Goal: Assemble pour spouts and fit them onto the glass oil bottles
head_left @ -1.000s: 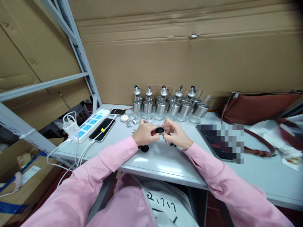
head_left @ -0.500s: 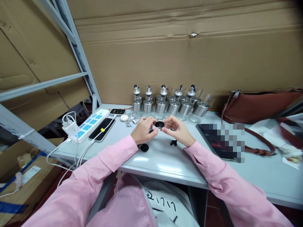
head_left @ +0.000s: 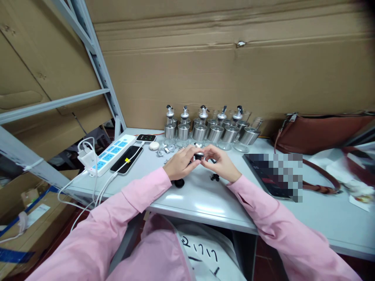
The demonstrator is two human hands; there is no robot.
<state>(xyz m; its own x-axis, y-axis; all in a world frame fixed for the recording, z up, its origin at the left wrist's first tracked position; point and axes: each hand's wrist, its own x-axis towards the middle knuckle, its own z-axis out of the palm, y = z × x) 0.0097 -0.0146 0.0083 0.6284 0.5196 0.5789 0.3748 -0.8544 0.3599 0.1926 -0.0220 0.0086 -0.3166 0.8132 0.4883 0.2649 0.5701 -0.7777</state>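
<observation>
My left hand (head_left: 184, 162) is closed around a bottle stopper (head_left: 199, 155), a small round piece with a silvery top and black ribbed rubber below. From the other side, my right hand (head_left: 219, 160) pinches at its edge with thumb and fingertips. Part of the stopper is hidden by the fingers. On the table just in front of my left wrist lies a round black piece (head_left: 179, 183). Several little black parts (head_left: 215, 177) are under my right hand. Silvery cap parts (head_left: 166, 148) lie beyond my left hand.
Several glass-and-steel bottles (head_left: 200, 132) stand along the back, some with pourers on top. To the left are a power strip (head_left: 113, 153) and a phone (head_left: 127, 159) with white cables. A tablet (head_left: 263, 175) and a brown bag (head_left: 319, 132) are on the right.
The stopper has turned over between my hands: its black round face showed before, now its silvery top. My left fingers have wrapped further round it.
</observation>
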